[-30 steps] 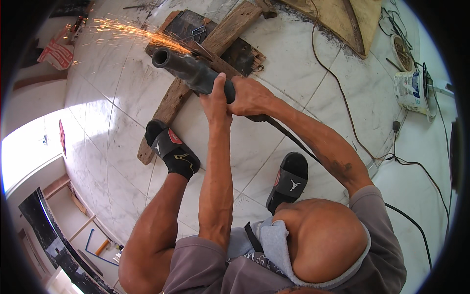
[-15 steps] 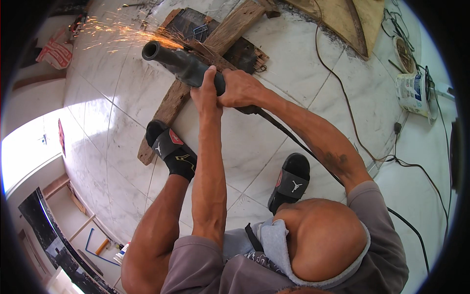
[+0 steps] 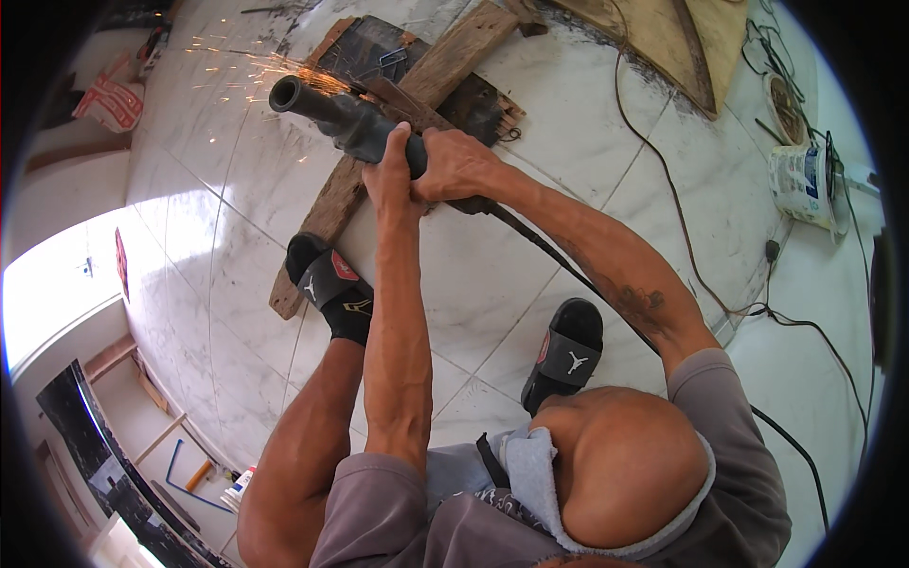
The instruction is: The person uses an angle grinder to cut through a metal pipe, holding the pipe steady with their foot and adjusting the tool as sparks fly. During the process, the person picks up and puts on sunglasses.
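Both my hands are closed round a dark, corded angle grinder [image 3: 365, 133], its tubular end pointing to the upper left. My left hand [image 3: 386, 178] grips the body from the near side, thumb on top. Close against it, my right hand [image 3: 457, 167] wraps the rear part, where the black cord [image 3: 540, 244] leaves. Orange sparks [image 3: 303, 78] fly leftward from behind the tool. A rusty brown metal piece [image 3: 409, 102] lies just beyond it, across a weathered wooden beam [image 3: 453, 59]. The grinder's body hides its disc and the contact point.
Under the beam is a dark board [image 3: 485, 106] with splintered edges. My left sandal [image 3: 327, 275] is beside the beam's near end; my right sandal [image 3: 565, 350] stands on the tiles. Thin cords [image 3: 663, 170] trail at right near a white bucket [image 3: 793, 180]. Plywood [image 3: 653, 33] lies at far right.
The grinder and both hands have shifted slightly left. The spark stream is thinner and shorter, with a few sparks dropping lower over the tiles.
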Available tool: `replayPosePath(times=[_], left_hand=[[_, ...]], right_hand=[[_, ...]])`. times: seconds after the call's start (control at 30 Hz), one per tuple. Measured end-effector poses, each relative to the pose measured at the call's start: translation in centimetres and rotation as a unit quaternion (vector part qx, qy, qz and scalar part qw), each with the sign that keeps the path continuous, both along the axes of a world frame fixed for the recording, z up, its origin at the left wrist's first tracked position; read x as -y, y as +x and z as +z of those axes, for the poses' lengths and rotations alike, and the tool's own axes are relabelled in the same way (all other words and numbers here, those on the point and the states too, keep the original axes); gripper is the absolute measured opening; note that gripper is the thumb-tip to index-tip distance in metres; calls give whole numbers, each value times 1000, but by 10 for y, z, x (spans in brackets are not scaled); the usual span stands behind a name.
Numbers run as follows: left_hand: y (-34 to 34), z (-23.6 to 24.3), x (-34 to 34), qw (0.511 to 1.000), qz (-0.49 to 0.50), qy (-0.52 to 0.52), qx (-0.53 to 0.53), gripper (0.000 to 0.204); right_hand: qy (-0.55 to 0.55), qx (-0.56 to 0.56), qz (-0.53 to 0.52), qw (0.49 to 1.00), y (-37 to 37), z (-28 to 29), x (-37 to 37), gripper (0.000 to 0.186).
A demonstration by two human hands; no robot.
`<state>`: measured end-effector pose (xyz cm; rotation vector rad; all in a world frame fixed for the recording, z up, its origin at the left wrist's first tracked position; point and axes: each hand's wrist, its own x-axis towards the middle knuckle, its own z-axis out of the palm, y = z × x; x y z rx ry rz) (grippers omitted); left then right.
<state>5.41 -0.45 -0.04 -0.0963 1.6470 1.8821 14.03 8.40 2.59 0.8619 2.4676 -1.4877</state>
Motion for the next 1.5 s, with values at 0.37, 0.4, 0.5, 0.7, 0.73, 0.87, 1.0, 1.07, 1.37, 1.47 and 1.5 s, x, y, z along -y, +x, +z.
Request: replayPosePath(times=[0.37, 0.4, 0.5, 0.7, 0.73, 0.87, 1.0, 1.07, 1.37, 1.47, 1.5], left_hand=[[8, 11, 3, 999, 8, 3, -46, 44], [8, 15, 4, 998, 14, 0, -60, 44], [-1, 19, 12, 998, -11, -29, -56, 46], [-13, 38, 23, 994, -60, -51, -77, 45], [-14, 41, 22, 994, -61, -51, -81, 45], [-19, 59, 19, 983, -120, -93, -103, 48], [-44, 78, 17, 969, -187, -113, -116, 47], [-56, 89, 7, 959, -212, -155, -108, 48], [-89, 127, -52, 913, -331, -128, -199, 57], [-102, 129, -79, 910, -358, -84, -192, 57], [-102, 130, -88, 911, -361, -79, -182, 57]], right_hand=[[-1, 1, 14, 1000, 6, 8, 2, 61], [-4, -3, 15, 1000, 6, 10, 2, 62], [-13, -22, 2, 1000, 3, 13, 12, 63], [-38, -38, -42, 998, 0, 20, 31, 67], [-43, -52, -62, 996, 0, 19, 33, 70], [-55, -79, -97, 991, -3, 23, 39, 72], [-70, -128, -133, 980, -15, 34, 41, 67], [-59, -138, -145, 978, -22, 39, 39, 63], [-32, -191, -177, 965, -39, 79, -12, 44], [49, -163, -164, 972, -49, 87, -37, 44], [82, -159, -157, 971, -49, 92, -46, 45]])
